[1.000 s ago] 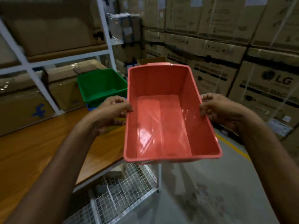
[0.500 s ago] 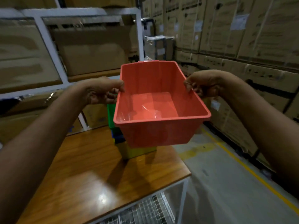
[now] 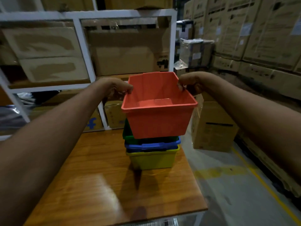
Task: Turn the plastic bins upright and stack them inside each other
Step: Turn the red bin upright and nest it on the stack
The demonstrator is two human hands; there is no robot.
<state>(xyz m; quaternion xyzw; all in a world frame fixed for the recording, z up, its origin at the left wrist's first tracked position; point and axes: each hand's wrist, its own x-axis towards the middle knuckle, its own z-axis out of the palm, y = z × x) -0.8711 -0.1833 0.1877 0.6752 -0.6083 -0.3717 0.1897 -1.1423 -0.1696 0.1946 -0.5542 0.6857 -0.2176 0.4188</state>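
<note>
An upright red plastic bin (image 3: 158,121) hangs in the air, gripped at its two side rims. My left hand (image 3: 116,88) grips the left rim, my right hand (image 3: 189,83) the right rim. Directly below it stands a nested stack on the wooden table (image 3: 97,185): a green bin (image 3: 127,136) on top, a blue bin (image 3: 153,145) in the middle, a yellow bin (image 3: 153,159) at the bottom. The red bin's base sits at about the height of the green bin's rim and hides most of its inside.
A white metal rack (image 3: 84,51) with cardboard boxes stands behind the table. A tall cardboard box (image 3: 213,128) sits on the floor right of the table. Stacked cartons (image 3: 260,38) line the right wall, beyond a yellow floor line (image 3: 260,183).
Both hands have carried the red bin forward and down, from off the table's edge to just over the stack. It has tipped level, and the view has swung left towards the rack.
</note>
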